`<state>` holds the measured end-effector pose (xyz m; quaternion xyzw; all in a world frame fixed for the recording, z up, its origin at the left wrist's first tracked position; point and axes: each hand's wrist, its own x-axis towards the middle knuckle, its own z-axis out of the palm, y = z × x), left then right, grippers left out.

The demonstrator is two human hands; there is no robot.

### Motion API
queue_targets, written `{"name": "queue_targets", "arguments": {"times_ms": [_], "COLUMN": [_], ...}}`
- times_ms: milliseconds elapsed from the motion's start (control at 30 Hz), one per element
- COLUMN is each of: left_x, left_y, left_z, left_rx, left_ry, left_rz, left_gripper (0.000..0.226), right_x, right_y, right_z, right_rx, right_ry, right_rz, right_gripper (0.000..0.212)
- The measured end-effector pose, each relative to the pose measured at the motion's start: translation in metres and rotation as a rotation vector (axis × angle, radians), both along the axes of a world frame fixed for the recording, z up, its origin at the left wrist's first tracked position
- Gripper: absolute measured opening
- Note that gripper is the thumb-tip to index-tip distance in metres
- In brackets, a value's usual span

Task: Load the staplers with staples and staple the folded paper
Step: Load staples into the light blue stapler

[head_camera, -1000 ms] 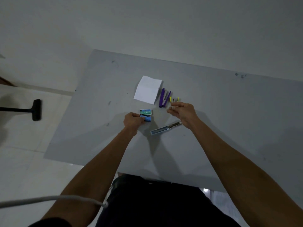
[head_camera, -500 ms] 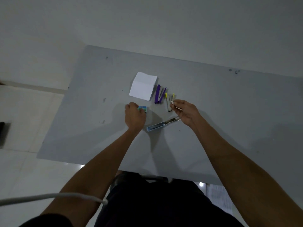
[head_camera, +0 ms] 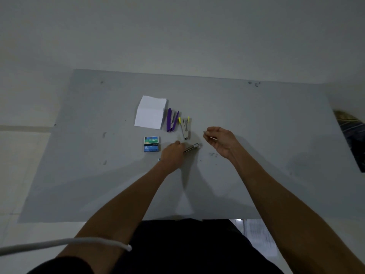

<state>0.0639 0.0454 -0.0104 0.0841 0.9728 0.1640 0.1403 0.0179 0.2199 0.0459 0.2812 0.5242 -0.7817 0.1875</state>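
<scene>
So here we're standing over the grey worktop (head_camera: 256, 155) with both arms out. Our left hand (head_camera: 171, 155) is down on the blue stapler (head_camera: 192, 147), fingers curled over its near half and holding it against the surface. Only the metal far end pokes out to the right of the knuckles, plus a tiny blue bit by the wrist.

Our right hand (head_camera: 220, 140) hovers just right of that, off the surface. Its thumb and fingertips pinch a thin pale strip of staples (head_camera: 206, 132), and the other fingers are loosely bent. The strip is small and a bit blurry, so we can't make out more of it.

Everything else is lined up further back. The folded paper (head_camera: 151, 112) lies flat on the left. The purple stapler (head_camera: 171, 120) is just beside its right edge, opened into a V. Next comes the yellow-tipped stapler (head_camera: 185, 127), also spread open, just beyond our left hand.

The two staple boxes (head_camera: 151, 144), one green and one blue, touch each other below the paper, a little left of our left hand.

A white cable (head_camera: 65, 244) runs across the bottom left corner. Some dark fabric (head_camera: 353, 135) shows at the right edge, off the worktop.
</scene>
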Motion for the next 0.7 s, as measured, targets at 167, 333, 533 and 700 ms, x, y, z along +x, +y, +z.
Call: {"name": "queue_targets", "arguments": {"times_ms": [167, 333, 533, 700], "left_x": [-0.008, -0.020, -0.032, -0.039], "left_y": [-0.005, -0.012, -0.021, -0.028], "left_z": [0.016, 0.045, 0.073, 0.080], "left_rx": [0.179, 0.319, 0.299, 0.248], "left_ry": [-0.002, 0.057, 0.119, 0.116], "left_rz": [0.024, -0.041, -0.081, -0.104], "left_gripper": [0.024, 0.049, 0.058, 0.056], "right_x": [0.001, -0.007, -0.024, -0.031], "right_y": [0.001, -0.011, -0.019, -0.024], "right_z": [-0.001, 0.002, 0.015, 0.021], "right_rx": [0.150, 0.332, 0.460, 0.486], "right_ry": [0.050, 0.189, 0.321, 0.354], "right_rz": [0.090, 0.177, 0.293, 0.332], "right_gripper": [0.020, 0.020, 0.020, 0.017]}}
